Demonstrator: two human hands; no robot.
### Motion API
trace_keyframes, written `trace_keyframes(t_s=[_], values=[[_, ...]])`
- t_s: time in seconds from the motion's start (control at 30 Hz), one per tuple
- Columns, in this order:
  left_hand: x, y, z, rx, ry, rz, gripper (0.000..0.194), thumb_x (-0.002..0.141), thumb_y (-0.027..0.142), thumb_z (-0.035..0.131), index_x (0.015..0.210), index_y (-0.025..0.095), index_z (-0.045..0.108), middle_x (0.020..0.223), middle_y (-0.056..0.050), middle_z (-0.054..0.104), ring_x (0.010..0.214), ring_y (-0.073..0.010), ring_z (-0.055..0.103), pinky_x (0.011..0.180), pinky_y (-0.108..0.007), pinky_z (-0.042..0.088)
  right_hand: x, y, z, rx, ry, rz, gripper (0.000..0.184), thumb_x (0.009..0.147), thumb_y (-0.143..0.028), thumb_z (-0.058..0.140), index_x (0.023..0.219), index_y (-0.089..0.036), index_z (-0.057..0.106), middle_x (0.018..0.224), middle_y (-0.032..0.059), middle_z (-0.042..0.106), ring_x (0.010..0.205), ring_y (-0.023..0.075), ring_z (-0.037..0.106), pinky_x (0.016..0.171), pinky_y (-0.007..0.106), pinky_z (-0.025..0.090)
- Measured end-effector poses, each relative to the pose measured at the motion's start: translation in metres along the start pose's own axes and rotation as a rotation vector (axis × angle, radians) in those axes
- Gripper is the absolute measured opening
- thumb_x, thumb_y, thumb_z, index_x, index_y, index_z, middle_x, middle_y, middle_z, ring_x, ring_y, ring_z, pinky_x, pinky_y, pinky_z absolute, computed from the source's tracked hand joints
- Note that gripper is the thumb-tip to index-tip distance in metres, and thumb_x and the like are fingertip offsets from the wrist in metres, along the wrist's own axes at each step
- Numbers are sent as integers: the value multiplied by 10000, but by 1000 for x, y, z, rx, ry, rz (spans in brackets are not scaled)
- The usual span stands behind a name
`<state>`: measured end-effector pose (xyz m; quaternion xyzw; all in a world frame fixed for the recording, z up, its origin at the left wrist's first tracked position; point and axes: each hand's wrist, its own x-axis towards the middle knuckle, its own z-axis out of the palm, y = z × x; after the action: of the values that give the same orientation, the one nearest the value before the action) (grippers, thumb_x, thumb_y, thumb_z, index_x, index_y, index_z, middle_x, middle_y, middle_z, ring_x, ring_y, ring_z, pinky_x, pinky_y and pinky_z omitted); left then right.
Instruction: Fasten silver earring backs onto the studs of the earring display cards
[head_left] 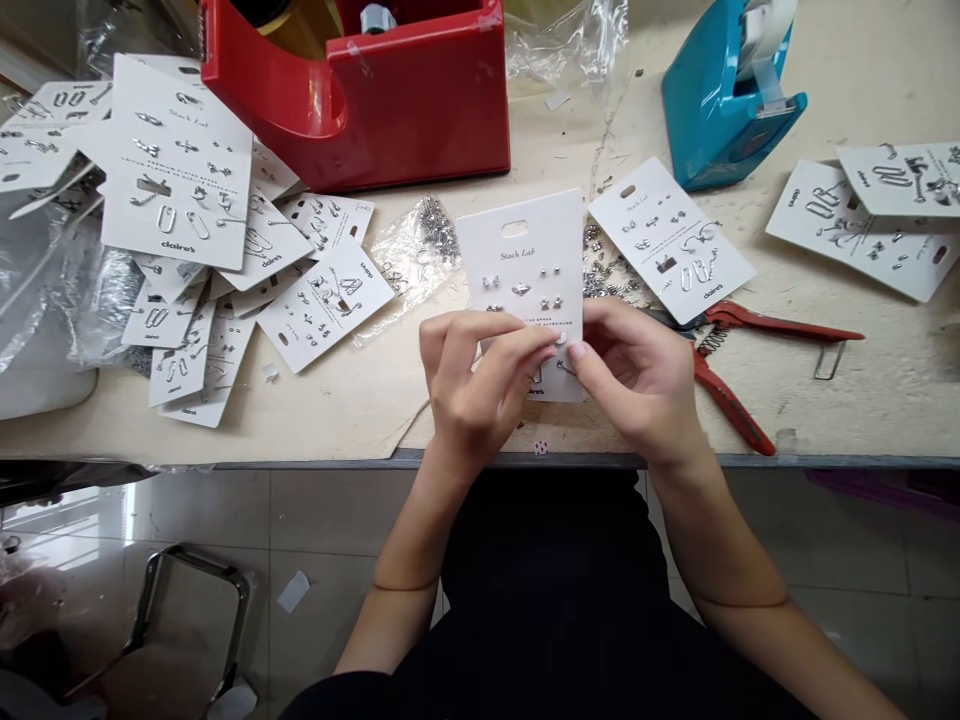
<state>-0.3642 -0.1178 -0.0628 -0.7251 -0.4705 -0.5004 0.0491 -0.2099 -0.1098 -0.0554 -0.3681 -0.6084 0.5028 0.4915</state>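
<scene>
- Cards (pixel 176 190) of white stock, printed "claire's" and mounted with silver earrings, lie in an overlapping heap at the left of the tabletop (pixel 352 405), beside crumpled clear plastic (pixel 45 290).
- A glossy red tape dispenser (pixel 420 110) stands behind the heap, its angular plastic body near the table's far side.
- A small clear bag (pixel 412 265) of tiny silver pieces lies just left of the hands.
- The left hand (pixel 476 385) and right hand (pixel 637 375) are close together, fingertips pinching the lower part of a display card (pixel 521 250). This card stands nearly upright in their grip, its long axis running away from the person, with its oval hanger hole at the far end and "Stack Lab" printed below it.
- Loose silver pieces (pixel 607 275) lie in a scatter just beyond the right hand, beside another card (pixel 670 240) set at a slant.
- Red-handled pliers (pixel 750 350) with a coiled spring lie open to the right.
- A teal tape dispenser (pixel 724 95) stands at the far side, with two more cards (pixel 862 220) at the right edge.
</scene>
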Motion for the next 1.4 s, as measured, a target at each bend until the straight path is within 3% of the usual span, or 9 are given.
trace_keyframes(t_s=[0.33, 0.57, 1.03, 1.13, 1.23, 1.33, 1.4], values=[[-2, 0, 3, 43, 19, 44, 57, 914, 188, 701, 959, 160, 723, 844, -37, 682, 876, -158, 568, 836, -265, 482, -1, 1, 1, -69, 10, 4, 291, 939, -97, 565, 1153, -234, 709, 1034, 39, 730, 784, 139, 636, 686, 262, 554], [-4, 3, 4, 90, 37, 92, 76, 895, 234, 738, 924, 168, 712, 824, -36, 653, 895, -166, 539, 838, -269, 486, 0, 3, 1, 73, -32, 36, 305, 924, -85, 614, 1160, -245, 723, 1055, 6, 728, 908, 110, 680, 806, 190, 561], [-2, 0, 1, -45, -35, -125, 107, 923, 312, 709, 903, 208, 696, 864, -6, 665, 873, -150, 605, 846, -306, 435, -1, -1, 0, 43, -92, 61, 235, 967, -146, 569, 1139, -222, 711, 982, 12, 689, 811, 101, 625, 758, 214, 526], [-2, -2, 2, -62, -33, -104, 193, 990, 364, 603, 928, 203, 692, 888, -13, 673, 891, -146, 613, 844, -317, 435, 0, 1, 1, 105, -67, 77, 209, 956, -144, 587, 1102, -217, 718, 1033, 16, 722, 890, 113, 671, 804, 216, 551], [-2, -4, 3, -100, 76, -83, 254, 1049, 317, 449, 1036, 202, 676, 934, -32, 679, 931, -153, 611, 822, -343, 440, 2, 2, 0, 159, 20, 119, 168, 934, -170, 628, 1060, -218, 728, 994, 14, 747, 890, 135, 702, 800, 240, 577], [-2, -3, 0, -189, 136, -278, 207, 1046, 272, 448, 1098, 241, 646, 994, -41, 660, 981, -163, 608, 830, -358, 485, 2, 3, -2, 206, 104, 146, 168, 924, -224, 652, 1073, -244, 727, 1023, 16, 751, 932, 161, 714, 860, 292, 601], [-3, -1, -3, -317, 48, -471, 180, 1047, 311, 467, 1105, 259, 629, 1032, -36, 655, 982, -152, 631, 826, -335, 530, 1, 3, -3, 216, 150, 142, 181, 912, -258, 668, 1087, -261, 714, 1079, 22, 742, 997, 182, 709, 916, 329, 603]])
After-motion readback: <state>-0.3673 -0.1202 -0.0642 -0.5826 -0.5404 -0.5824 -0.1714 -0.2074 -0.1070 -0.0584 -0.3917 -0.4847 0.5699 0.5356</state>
